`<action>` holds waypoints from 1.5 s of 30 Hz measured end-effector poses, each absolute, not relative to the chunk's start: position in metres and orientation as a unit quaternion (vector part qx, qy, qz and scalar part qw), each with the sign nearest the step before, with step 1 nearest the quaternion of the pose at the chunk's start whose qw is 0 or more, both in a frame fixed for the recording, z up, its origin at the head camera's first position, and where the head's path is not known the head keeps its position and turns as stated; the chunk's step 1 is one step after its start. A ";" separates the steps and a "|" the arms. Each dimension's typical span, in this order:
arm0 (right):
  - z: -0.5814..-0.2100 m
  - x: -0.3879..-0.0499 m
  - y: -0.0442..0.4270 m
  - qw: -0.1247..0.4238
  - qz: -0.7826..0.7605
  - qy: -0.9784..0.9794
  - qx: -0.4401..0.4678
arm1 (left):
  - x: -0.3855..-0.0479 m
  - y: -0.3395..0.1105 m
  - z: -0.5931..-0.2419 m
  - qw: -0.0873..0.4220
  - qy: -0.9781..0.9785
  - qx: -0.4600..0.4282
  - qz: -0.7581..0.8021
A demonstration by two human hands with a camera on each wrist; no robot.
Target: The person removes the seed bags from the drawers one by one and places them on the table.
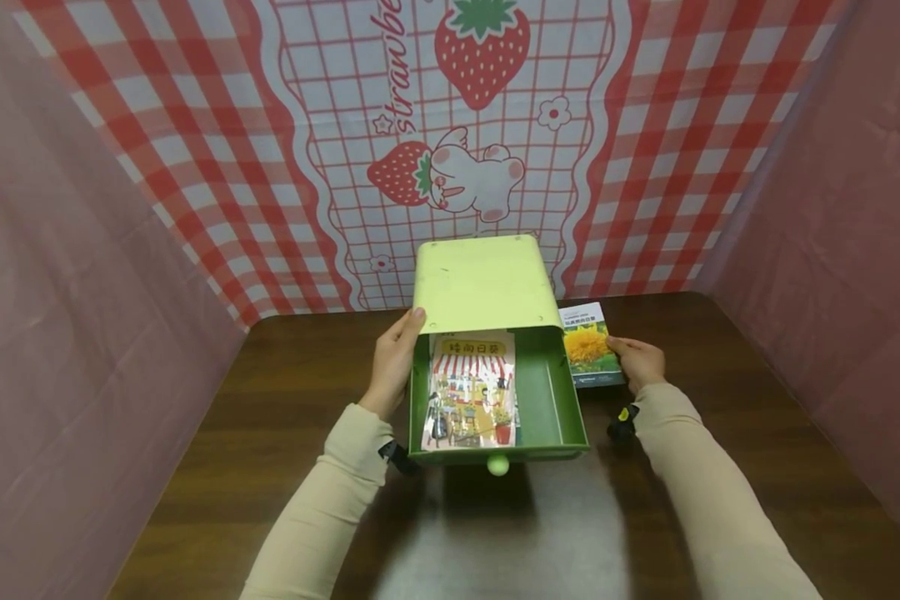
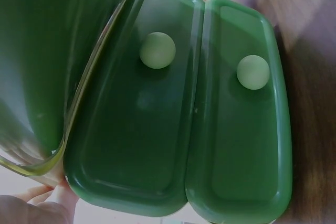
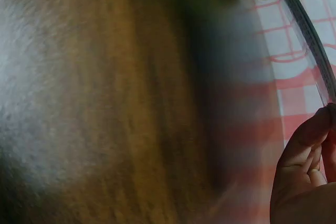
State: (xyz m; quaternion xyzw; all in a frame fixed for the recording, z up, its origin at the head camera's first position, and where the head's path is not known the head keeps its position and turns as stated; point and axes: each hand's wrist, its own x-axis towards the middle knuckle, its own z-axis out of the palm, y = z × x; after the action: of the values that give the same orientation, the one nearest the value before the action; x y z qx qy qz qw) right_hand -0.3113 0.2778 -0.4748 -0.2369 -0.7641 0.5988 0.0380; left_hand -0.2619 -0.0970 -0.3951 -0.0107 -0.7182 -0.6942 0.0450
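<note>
- Head view: the right hand [image 1: 640, 364] pinches a flower packet [image 1: 587, 343] just beside the right side of the cabinet [image 1: 487, 279], outside the drawer [image 1: 543, 392]; whether it touches the table [image 1: 285, 375] I cannot tell.
- Same view: the left hand [image 1: 392, 362] rests against the cabinet's left side, one fingertip at the upper front corner, not visibly wrapped round anything. A shop-print packet [image 1: 471, 387] lies in the left part of the pulled-out drawer.
- My worry: held by one edge, the flower packet could slip or catch on the drawer's rim; and a push down on that jutting drawer might tip the cabinet.
- Count here: one cabinet, one pulled-out drawer, one flower packet, one shop-print packet, plus a sliver [image 1: 519, 425] at its edge, perhaps another.
- Left wrist view: two drawer fronts [image 2: 239, 129], two round knobs [image 2: 157, 50], one on each.
- Right wrist view: one flower packet, edge-on, between thumb and fingers; the wood is blurred.
</note>
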 end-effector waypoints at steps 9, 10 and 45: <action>-0.482 -0.312 0.271 0.043 0.575 -0.787 -0.220 | -0.261 -0.097 -0.394 0.041 -0.716 -0.011 -0.697; -0.483 -0.312 0.270 0.040 0.576 -0.786 -0.219 | -0.261 -0.097 -0.394 0.040 -0.715 -0.011 -0.698; -0.469 -0.302 0.269 0.018 0.391 -0.897 -0.206 | -0.262 -0.097 -0.395 0.039 -0.722 -0.012 -0.691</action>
State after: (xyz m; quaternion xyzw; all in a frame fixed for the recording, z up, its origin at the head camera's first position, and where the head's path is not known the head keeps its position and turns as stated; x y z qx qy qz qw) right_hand -0.3023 0.2692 -0.4695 -0.2065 -0.8968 0.3909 0.0182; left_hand -0.2624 -0.0969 -0.3955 -0.0123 -0.7218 -0.6908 0.0394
